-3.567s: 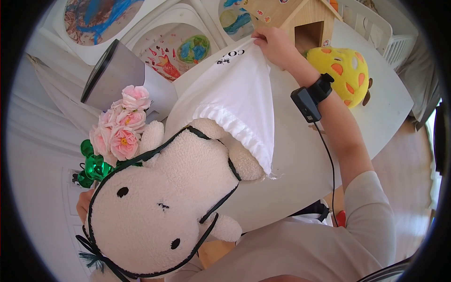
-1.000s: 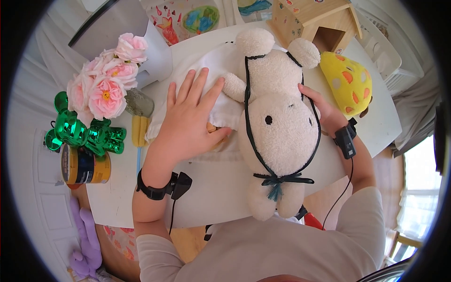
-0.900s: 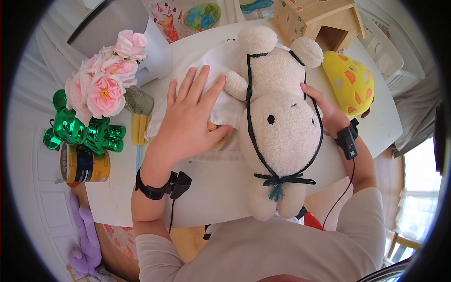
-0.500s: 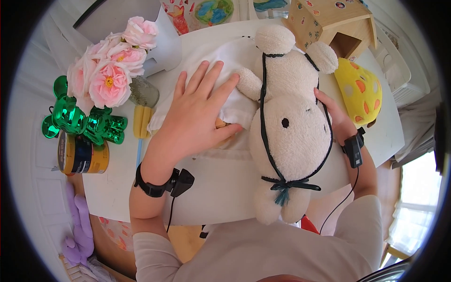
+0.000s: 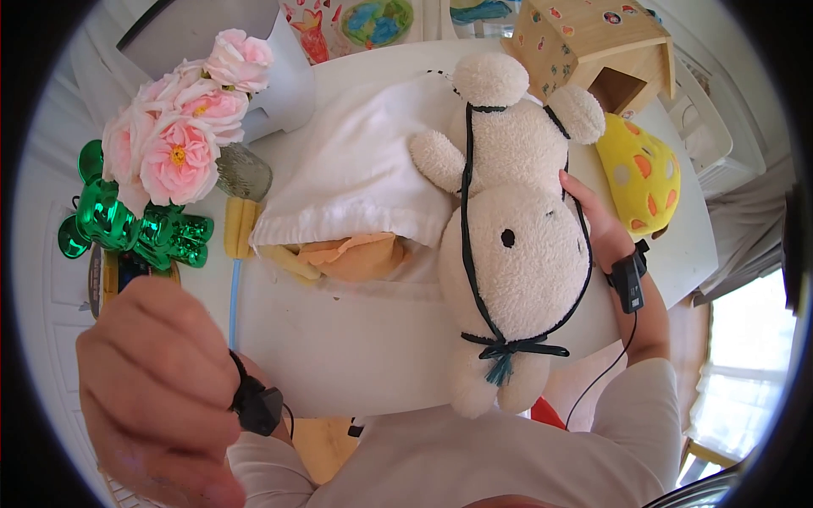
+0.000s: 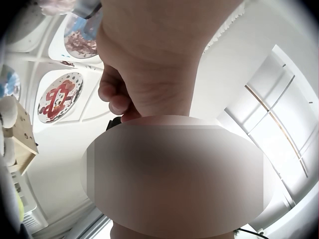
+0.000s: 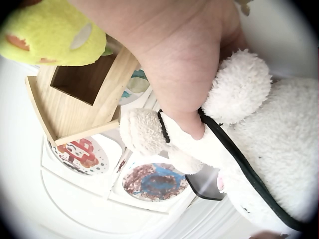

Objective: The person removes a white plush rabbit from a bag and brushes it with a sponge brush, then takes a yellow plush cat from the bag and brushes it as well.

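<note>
The right hand [image 5: 593, 224] grips the side of a fluffy cream plush rabbit [image 5: 508, 245], trimmed with dark cord, lying on the white round bench [image 5: 364, 339]. The left hand [image 5: 157, 389] is raised, fingers curled, holding nothing. Left of the rabbit lies a soft white cloth bag [image 5: 356, 169]; behind the rabbit stands a wooden house [image 5: 593, 42].

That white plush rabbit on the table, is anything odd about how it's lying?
Yes. The plush rabbit lies on its back, partly on the white cloth bag, its ears hanging over the table edge toward the person. The right hand grips its side.
</note>
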Motion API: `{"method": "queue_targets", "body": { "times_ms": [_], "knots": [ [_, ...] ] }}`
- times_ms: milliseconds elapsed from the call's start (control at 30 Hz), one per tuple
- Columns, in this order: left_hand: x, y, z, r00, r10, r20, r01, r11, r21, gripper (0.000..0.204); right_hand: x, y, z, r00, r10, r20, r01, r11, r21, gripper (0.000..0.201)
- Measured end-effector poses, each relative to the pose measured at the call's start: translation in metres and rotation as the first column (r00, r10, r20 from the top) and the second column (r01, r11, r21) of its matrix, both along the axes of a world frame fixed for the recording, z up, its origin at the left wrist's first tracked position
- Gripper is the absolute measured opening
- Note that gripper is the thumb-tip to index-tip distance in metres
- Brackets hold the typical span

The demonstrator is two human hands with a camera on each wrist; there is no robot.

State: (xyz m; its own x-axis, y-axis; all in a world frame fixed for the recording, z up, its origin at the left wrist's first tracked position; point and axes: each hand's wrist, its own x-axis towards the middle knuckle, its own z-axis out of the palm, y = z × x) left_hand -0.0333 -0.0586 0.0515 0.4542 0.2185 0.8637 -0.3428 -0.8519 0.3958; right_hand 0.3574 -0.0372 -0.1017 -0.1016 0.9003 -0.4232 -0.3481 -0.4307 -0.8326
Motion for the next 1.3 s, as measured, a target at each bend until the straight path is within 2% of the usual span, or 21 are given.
{"method": "queue_targets", "body": {
  "times_ms": [33, 133, 167, 200, 267, 300, 433, 533, 633, 833, 933, 1033, 1300],
  "knots": [
    [0.0, -0.007, -0.006, 0.98, -0.034, 0.195, 0.032, 0.999, 0.012, 0.008, 0.001, 0.0, -0.002, 1.0, -0.006, 0.009, 0.006, 1.0, 0.014, 0.056],
    [0.006, -0.015, 0.002, 0.934, -0.219, 0.284, 0.229, 0.974, -0.002, 0.012, 0.004, 0.001, -0.006, 1.0, -0.03, 0.005, 0.03, 1.0, -0.009, 0.055],
    [0.01, -0.015, 0.007, 0.949, -0.264, 0.174, 0.264, 0.964, 0.024, 0.014, 0.002, 0.001, -0.005, 0.999, -0.046, 0.016, 0.046, 0.999, -0.005, 0.055],
    [0.015, -0.012, 0.014, 0.951, -0.303, 0.062, 0.301, 0.953, 0.046, 0.029, 0.001, 0.0, -0.003, 0.998, -0.063, 0.03, 0.063, 0.998, -0.001, 0.054],
    [0.022, -0.014, 0.017, 0.944, -0.33, -0.025, 0.33, 0.944, 0.015, 0.041, 0.0, -0.002, 0.001, 0.997, -0.05, 0.067, 0.05, 0.999, 0.002, 0.056],
    [0.024, -0.014, 0.016, 0.94, -0.339, -0.034, 0.34, 0.941, 0.003, 0.041, 0.0, -0.003, 0.002, 0.996, -0.019, 0.09, 0.02, 1.0, -0.005, 0.058],
    [0.021, -0.019, 0.008, 0.931, -0.366, 0.015, 0.366, 0.93, -0.025, 0.039, -0.002, -0.004, 0.004, 0.989, 0.042, 0.138, -0.043, 0.999, 0.002, 0.06],
    [0.017, -0.022, 0.005, 0.923, -0.382, 0.042, 0.383, 0.923, -0.035, 0.038, -0.007, -0.005, 0.006, 0.994, -0.055, 0.099, 0.056, 0.998, -0.006, 0.054],
    [0.015, -0.025, 0.002, 0.919, -0.39, 0.055, 0.392, 0.919, -0.042, 0.038, -0.009, -0.006, 0.009, 0.979, -0.1, 0.175, 0.102, 0.995, 0.003, 0.056],
    [0.012, -0.034, 0.002, 0.913, -0.4, 0.074, 0.405, 0.912, -0.063, 0.036, -0.006, -0.006, 0.007, 0.981, -0.081, 0.174, 0.084, 0.996, -0.007, 0.058],
    [0.012, -0.036, 0.002, 0.909, -0.406, 0.093, 0.413, 0.908, -0.069, 0.035, -0.013, -0.009, 0.019, 0.984, -0.051, 0.173, 0.061, 0.997, -0.055, 0.057],
    [0.011, -0.04, 0.001, 0.897, -0.424, 0.124, 0.434, 0.899, -0.066, 0.035, -0.012, -0.008, 0.017, 0.982, -0.043, 0.186, 0.047, 0.999, -0.014, 0.058],
    [0.015, -0.041, 0.0, 0.855, -0.479, 0.2, 0.506, 0.856, -0.109, 0.034, -0.007, -0.005, 0.016, 0.999, -0.01, 0.039, 0.012, 0.999, -0.037, 0.049]
  ]
}}
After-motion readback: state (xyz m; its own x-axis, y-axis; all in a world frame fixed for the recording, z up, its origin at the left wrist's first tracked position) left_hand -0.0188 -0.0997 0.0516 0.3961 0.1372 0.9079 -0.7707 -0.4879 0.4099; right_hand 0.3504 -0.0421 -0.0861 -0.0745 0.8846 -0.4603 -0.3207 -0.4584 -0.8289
